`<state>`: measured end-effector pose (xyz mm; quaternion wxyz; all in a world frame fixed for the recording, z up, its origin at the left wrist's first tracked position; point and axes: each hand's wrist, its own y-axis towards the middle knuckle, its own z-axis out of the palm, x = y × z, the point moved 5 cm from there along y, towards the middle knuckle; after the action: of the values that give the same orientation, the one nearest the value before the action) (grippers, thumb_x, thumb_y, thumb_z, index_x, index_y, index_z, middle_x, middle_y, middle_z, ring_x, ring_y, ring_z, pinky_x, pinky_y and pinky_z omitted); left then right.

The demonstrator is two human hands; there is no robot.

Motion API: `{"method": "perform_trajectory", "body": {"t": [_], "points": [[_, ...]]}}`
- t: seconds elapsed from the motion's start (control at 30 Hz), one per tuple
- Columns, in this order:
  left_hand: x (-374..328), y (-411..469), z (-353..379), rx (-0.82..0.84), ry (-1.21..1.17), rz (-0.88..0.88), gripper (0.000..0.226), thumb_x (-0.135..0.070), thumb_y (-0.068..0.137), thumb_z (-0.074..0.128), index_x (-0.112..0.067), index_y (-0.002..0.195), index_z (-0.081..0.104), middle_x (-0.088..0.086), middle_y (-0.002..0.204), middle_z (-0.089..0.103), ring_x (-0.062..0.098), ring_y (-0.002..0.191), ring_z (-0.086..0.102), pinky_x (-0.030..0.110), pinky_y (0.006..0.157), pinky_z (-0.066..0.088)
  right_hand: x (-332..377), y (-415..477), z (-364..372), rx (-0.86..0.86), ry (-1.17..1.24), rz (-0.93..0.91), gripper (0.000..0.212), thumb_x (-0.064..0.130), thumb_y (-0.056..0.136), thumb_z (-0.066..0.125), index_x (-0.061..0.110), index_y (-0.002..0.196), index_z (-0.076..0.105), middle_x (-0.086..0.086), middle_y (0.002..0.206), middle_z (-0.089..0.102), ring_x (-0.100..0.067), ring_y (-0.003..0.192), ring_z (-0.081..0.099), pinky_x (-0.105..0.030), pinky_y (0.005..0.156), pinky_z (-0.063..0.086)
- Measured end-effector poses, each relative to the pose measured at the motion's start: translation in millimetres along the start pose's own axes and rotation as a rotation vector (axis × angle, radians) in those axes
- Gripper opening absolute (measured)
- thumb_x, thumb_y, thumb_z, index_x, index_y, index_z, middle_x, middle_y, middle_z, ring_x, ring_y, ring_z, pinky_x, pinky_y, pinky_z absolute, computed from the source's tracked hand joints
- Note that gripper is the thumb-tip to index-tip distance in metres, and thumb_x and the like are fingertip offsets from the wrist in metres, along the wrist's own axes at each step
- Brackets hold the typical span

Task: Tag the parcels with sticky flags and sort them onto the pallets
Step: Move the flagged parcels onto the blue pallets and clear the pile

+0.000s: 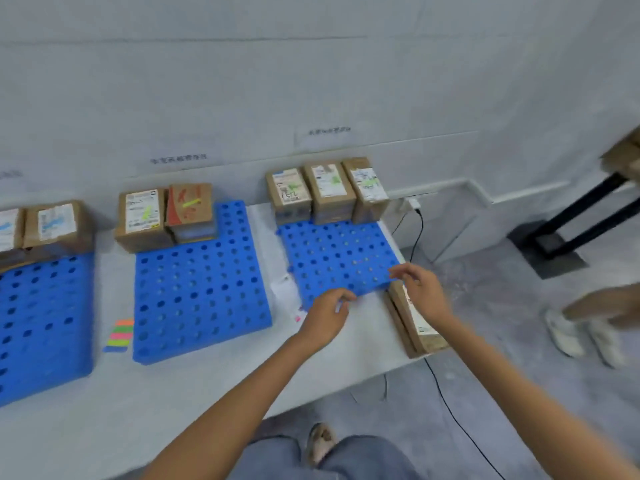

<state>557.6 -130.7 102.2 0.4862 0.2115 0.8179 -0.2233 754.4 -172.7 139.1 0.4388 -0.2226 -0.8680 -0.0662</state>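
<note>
Where the right edge of the bench (138,410) ends, right of centre in the frame, a flat brown parcel (414,322) lies with its long side along that edge, just beside the near right corner of the right blue pallet (339,254). The right hand (424,289) hovers over the parcel's far end, fingers loosely spread and relaxed, holding nothing that shows. The left hand (325,317) is to the parcel's left, at the pallet's near edge, fingers curled inward; blur hides whether they pinch anything. 3 tagged parcels (327,192) stand in a row at the back of that pallet, green flags on their labels. At centre left, the middle pallet (197,289) carries 2 parcels (166,216) at its back. A pad of sticky flags (120,336) lies on the bench just left of its near corner, well apart from both hands.
</note>
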Motion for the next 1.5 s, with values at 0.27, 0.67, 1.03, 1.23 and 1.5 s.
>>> {"method": "perform_trajectory", "body": {"t": [0.27,0.67,1.03,1.23,1.5], "points": [[-27.6,26.2,110.9,0.297,0.124,-0.247,0.041,-0.016,0.096,0.046,-0.014,0.136,0.042,0.011,0.139,0.044,0.022,0.127,0.044,0.03,0.1,0.04,-139.9,-14.2,-76.3,0.123,-0.249,0.387,0.046,-0.001,0.093,0.045,0.006,0.138,0.04,-0.018,0.143,0.04,-0.033,0.126,0.043,-0.038,0.103,0.038],[15.9,32.0,136.4,0.281,0.142,-0.402,0.071,-0.039,0.072,0.066,-0.024,0.136,0.039,0.007,0.13,0.048,0.028,0.121,0.049,0.04,0.1,0.044,-142.2,-46.6,10.5,0.274,-0.068,0.394,0.084,0.002,0.085,0.058,0.014,0.15,0.005,-0.013,0.14,0.041,-0.028,0.126,0.042,-0.037,0.102,0.039],[33.7,28.5,104.7,0.262,-0.025,-0.324,0.07,-0.004,0.086,0.052,-0.035,0.145,0.03,0.007,0.131,0.044,0.02,0.113,0.053,0.024,0.09,0.051,-97.7,-51.4,14.2,0.249,-0.041,0.219,0.065,-0.016,0.086,0.038,0.014,0.143,0.033,-0.008,0.136,0.044,-0.011,0.115,0.039,-0.021,0.1,0.032],[13.9,15.8,32.3,-0.001,0.029,-0.078,0.038,-0.01,0.097,0.048,-0.019,0.133,0.046,-0.005,0.102,0.039,0.005,0.089,0.046,0.006,0.082,0.04,-19.8,-15.4,18.6,0.21,-0.029,0.049,0.054,-0.015,0.09,0.033,0.013,0.136,0.044,-0.004,0.12,0.045,-0.011,0.109,0.041,-0.022,0.099,0.035],[23.7,10.8,-115.1,-0.357,-0.061,-0.035,0.033,-0.006,0.096,0.048,-0.013,0.128,0.053,-0.001,0.109,0.044,0.008,0.102,0.051,0.013,0.091,0.045,87.9,42.6,109.2,0.279,0.011,-0.087,0.049,-0.007,0.094,0.038,0.016,0.137,0.043,-0.012,0.132,0.044,-0.023,0.122,0.043,-0.042,0.105,0.039]]}}
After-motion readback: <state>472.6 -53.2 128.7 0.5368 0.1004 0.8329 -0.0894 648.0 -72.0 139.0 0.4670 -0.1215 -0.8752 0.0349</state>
